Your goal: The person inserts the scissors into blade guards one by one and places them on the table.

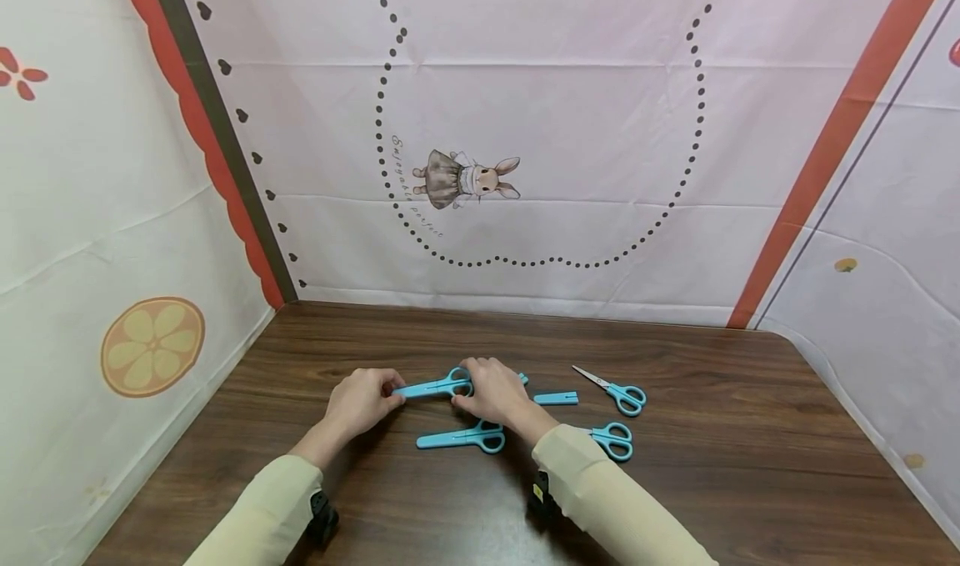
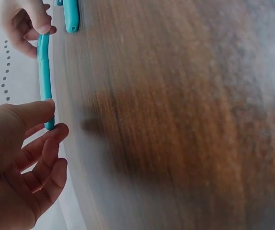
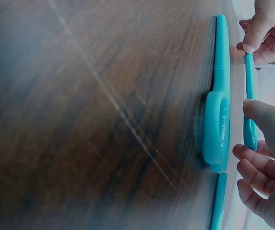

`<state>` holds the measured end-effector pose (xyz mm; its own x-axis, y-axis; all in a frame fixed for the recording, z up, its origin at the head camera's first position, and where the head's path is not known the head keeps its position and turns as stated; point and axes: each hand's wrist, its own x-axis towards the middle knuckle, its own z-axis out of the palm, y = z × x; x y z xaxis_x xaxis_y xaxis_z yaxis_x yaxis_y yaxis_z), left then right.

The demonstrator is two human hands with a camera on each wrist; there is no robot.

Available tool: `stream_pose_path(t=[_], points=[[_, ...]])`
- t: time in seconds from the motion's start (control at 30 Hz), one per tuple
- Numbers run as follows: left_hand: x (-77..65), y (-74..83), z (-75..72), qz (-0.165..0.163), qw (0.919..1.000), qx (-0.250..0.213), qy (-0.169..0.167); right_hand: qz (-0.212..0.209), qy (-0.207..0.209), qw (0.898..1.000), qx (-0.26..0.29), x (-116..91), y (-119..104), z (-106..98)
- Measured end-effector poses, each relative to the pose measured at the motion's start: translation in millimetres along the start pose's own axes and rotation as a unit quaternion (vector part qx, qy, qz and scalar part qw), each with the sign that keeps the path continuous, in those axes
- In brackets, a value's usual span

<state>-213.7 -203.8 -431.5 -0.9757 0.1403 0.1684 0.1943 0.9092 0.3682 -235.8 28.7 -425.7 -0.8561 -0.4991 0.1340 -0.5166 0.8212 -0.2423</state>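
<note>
Both hands hold one pair of light blue scissors (image 1: 427, 388) whose blades are covered by a matching blue sheath. My left hand (image 1: 363, 401) pinches the sheath's tip between thumb and fingers. At the other end, my right hand (image 1: 495, 391) grips the handle loops. In the left wrist view the sheathed scissors (image 2: 45, 79) are seen edge-on, stretched between the two hands. A second sheathed pair of scissors (image 1: 450, 438) lies on the table just nearer to me, its handle (image 3: 216, 129) large in the right wrist view.
Right of my right hand lie scissors with bare blades (image 1: 626, 398) and a loose blue sheath (image 1: 557, 398). Another pair of scissors (image 1: 615, 441) is partly hidden by my right sleeve. A blue piece (image 1: 522, 378) peeks out behind the right hand. The wooden table (image 1: 720, 466) meets a printed cloth (image 1: 555, 166).
</note>
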Motion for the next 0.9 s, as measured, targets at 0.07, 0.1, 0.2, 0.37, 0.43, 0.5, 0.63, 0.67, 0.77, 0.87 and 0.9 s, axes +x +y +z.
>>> stream_pose_path(t=[0.07, 0.1, 0.2, 0.37, 0.43, 0.5, 0.63, 0.67, 0.77, 0.87, 0.9], points=[[0.7, 0.1, -0.2, 0.0, 1.0, 0.001, -0.002, 0.0, 0.0, 1.0, -0.003, 1, 0, 0], [1.0, 0.2, -0.3, 0.001, 1.0, 0.002, -0.003, 0.0, 0.001, 1.0, -0.004, 1, 0, 0], [1.9, 0.5, -0.9, 0.0, 1.0, 0.004, -0.005, 0.003, 0.0, 1.0, -0.008, 2, -1, -1], [3.3, -0.9, -0.6, -0.007, 0.9999, 0.01, -0.006, 0.009, -0.005, 1.0, -0.002, 5, -2, 0], [3.4, -1.6, -0.5, -0.009, 0.9999, 0.011, -0.007, 0.01, -0.006, 1.0, 0.004, 5, -2, 0], [3.1, -2.5, -0.4, -0.01, 0.9999, 0.011, -0.008, 0.01, -0.005, 1.0, 0.008, 6, -2, 1], [2.9, -4.0, -0.8, -0.013, 0.9998, 0.01, -0.011, 0.009, -0.004, 1.0, 0.011, 8, -4, 1], [2.9, -4.6, -0.9, -0.013, 0.9998, 0.01, -0.011, 0.008, -0.005, 1.0, 0.01, 8, -4, 1], [2.7, -6.6, -1.3, -0.013, 0.9998, 0.009, -0.013, 0.008, -0.009, 1.0, 0.008, 9, -5, 2], [2.1, -8.3, -1.3, -0.013, 0.9998, 0.008, -0.013, 0.007, -0.013, 1.0, 0.006, 11, -6, 4], [2.0, -8.6, -1.4, -0.013, 0.9998, 0.008, -0.013, 0.008, -0.013, 1.0, 0.006, 11, -6, 5]])
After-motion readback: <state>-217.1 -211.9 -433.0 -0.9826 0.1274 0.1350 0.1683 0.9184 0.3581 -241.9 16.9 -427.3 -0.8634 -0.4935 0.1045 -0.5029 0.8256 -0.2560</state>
